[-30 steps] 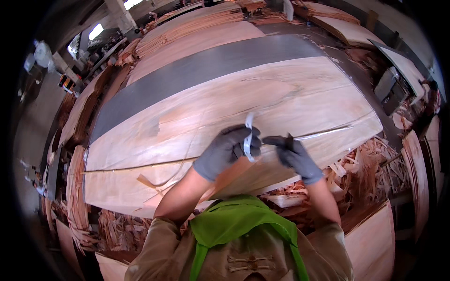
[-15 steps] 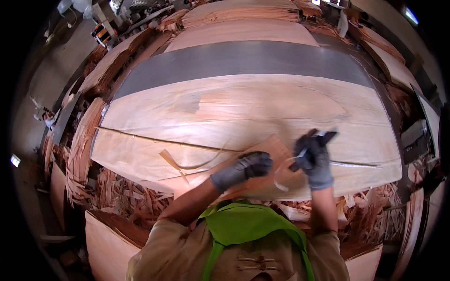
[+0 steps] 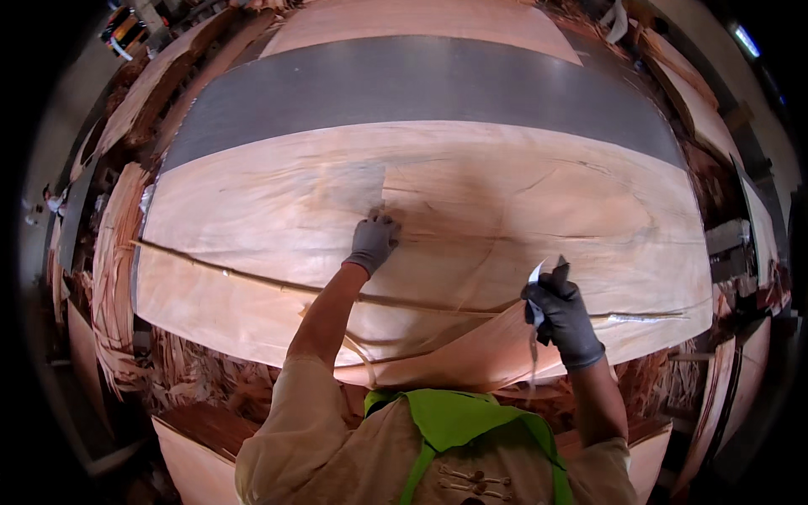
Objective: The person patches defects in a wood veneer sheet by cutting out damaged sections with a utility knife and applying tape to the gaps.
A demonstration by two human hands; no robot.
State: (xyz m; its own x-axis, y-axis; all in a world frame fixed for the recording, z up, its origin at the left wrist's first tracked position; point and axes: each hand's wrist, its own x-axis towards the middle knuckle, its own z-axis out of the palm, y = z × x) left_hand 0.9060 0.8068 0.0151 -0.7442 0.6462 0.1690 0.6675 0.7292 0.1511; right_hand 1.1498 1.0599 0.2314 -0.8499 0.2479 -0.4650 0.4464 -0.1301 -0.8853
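A large sheet of pale wood veneer [image 3: 252, 202] covers the near part of the table. My left hand [image 3: 376, 240], in a grey glove, rests on it with the fingers apart, beside the edge of a lighter patch of veneer [image 3: 463, 198]. My gloved right hand [image 3: 566, 318] is closed around a dark tool with a pale, blade-like piece [image 3: 534, 276]; its exact kind cannot be made out. A thin pale strip [image 3: 533, 358] dangles below that hand. Across the sheet lies a long thin stick [image 3: 252, 278], passing under my left forearm. A reddish veneer piece [image 3: 471, 343] curls up along the near edge.
A dark grey tabletop band [image 3: 404, 80] shows beyond the sheet. Veneer stacks stand left [image 3: 118, 252] and right [image 3: 694, 109]. Torn veneer scraps [image 3: 202, 370] are heaped under the near edge, with upright boards [image 3: 198, 454] close to my body.
My left hand has moved forward from near my body onto the sheet, its fingers spreading. My right hand has come slightly nearer, still holding the dark tool. The reddish piece has shifted toward me.
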